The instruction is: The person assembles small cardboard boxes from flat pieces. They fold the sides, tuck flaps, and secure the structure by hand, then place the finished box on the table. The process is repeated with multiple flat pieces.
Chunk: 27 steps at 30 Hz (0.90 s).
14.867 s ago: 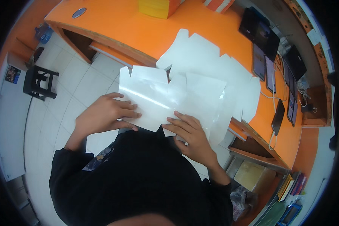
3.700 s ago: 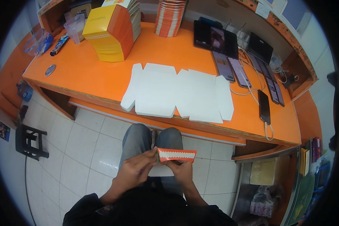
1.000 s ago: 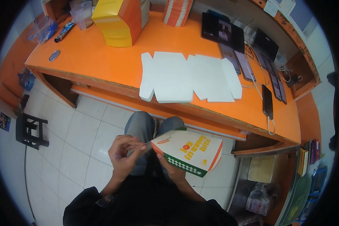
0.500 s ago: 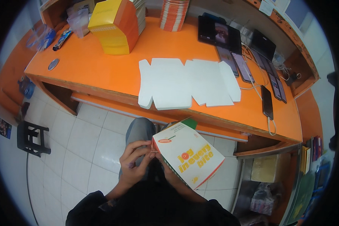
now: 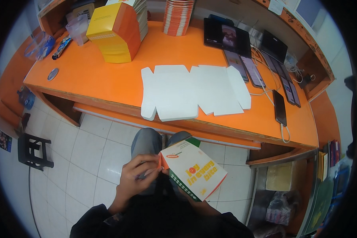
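Observation:
A small carton box (image 5: 182,159), white on top with yellow lettering and with green and orange sides, is held tilted above my lap. At its left corner, my left hand (image 5: 138,173) has its thumb and fingers closed in a pinch on the orange flap. My right hand (image 5: 196,203) supports the box from below and along its near side; most of its fingers are hidden behind the carton. Beyond the box, flat white carton blanks (image 5: 168,91) lie stacked at the front edge of the orange desk (image 5: 83,75).
Yellow and orange folded cartons (image 5: 107,33) are stacked at the back left, beside an orange-and-white stack (image 5: 177,18). On the right lie a tablet (image 5: 214,33), several phones and a cabled black phone (image 5: 279,109). A black stool (image 5: 33,150) stands on the tiled floor.
The box has turned slightly and shifted a little left and down, showing more of its green side. My left hand has moved slightly left and down, still at the orange flap.

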{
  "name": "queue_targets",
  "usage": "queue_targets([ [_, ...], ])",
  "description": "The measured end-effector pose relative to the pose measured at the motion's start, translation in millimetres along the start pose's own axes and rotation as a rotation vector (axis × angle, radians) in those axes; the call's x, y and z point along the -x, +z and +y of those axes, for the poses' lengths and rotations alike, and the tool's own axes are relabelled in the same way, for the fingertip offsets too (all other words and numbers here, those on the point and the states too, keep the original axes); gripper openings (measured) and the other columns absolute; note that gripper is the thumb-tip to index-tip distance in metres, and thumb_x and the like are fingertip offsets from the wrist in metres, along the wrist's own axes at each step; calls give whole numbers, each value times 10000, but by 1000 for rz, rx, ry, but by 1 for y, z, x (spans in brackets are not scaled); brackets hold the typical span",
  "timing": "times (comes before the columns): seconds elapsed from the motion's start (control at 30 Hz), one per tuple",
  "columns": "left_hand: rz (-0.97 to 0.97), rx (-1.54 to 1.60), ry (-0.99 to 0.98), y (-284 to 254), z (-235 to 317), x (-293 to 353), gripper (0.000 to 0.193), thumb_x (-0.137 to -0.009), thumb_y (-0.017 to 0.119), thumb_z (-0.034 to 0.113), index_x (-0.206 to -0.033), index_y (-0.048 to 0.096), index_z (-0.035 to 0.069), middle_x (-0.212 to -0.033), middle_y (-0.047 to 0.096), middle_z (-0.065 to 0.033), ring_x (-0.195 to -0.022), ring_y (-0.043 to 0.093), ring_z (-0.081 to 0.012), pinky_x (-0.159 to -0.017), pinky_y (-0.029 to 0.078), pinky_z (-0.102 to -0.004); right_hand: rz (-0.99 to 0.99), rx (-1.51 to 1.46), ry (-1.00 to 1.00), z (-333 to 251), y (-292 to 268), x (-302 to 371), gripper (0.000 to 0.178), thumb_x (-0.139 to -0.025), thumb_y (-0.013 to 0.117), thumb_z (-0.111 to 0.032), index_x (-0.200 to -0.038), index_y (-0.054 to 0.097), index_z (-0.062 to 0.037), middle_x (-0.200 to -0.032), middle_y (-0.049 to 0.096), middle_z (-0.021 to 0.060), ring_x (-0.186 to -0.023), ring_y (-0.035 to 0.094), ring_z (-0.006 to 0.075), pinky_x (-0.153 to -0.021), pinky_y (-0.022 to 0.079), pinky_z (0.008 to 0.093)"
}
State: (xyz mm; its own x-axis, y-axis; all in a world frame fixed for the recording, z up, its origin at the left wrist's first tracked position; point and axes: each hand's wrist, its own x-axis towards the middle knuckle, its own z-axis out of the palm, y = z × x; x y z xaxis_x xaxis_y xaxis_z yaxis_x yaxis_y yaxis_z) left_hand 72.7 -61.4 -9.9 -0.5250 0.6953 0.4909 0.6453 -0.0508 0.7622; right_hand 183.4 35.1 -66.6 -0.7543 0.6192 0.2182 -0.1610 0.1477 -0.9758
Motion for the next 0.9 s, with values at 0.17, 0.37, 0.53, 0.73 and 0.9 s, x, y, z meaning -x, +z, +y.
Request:
queue_targets([
  [0.17, -29, 60, -96, 2, 1, 0, 136, -746, 741, 26, -856, 665, 5, -993, 656, -95, -835, 679, -218, -719, 539, -293, -42, -57, 48, 1, -1, 2, 412, -808, 754, -127, -1171, 590, -21, -1062, 628, 84, -917, 596, 188, -804, 476, 294],
  [0.37, -48, 14, -78, 2, 6, -2, 108, -785, 711, 23, -879, 668, -10, -1033, 658, -122, -872, 680, -233, -737, 540, -300, -121, -148, 139, 3, -13, 8, 434, -800, 762, -132, -1180, 583, -24, -1069, 623, 85, -916, 593, 192, -802, 475, 297],
  [0.53, -82, 132, -124, 3, 12, 0, 118, -815, 679, 8, -930, 679, -20, -1114, 651, -149, -946, 671, -262, -798, 531, -311, -197, -361, 332, 3, -58, 8, 451, -793, 769, -136, -1187, 577, -26, -1075, 619, 86, -916, 591, 195, -801, 474, 299],
  [0.73, -83, 233, -143, 7, 14, 2, 110, -829, 680, 20, -930, 669, -23, -1168, 636, -144, -1024, 646, -263, -842, 520, -325, -181, -447, 396, 10, -79, 4, 473, -785, 777, -141, -1195, 570, -30, -1083, 614, 88, -915, 588, 200, -799, 473, 301],
  [0.9, -78, 351, -170, 21, 6, 11, 248, -863, 673, 69, -1074, 557, 13, -1194, 616, -161, -1025, 641, -251, -833, 520, -329, -178, -459, 423, 20, -63, 2, 491, -778, 784, -145, -1202, 564, -32, -1089, 610, 89, -914, 585, 203, -797, 472, 304],
])
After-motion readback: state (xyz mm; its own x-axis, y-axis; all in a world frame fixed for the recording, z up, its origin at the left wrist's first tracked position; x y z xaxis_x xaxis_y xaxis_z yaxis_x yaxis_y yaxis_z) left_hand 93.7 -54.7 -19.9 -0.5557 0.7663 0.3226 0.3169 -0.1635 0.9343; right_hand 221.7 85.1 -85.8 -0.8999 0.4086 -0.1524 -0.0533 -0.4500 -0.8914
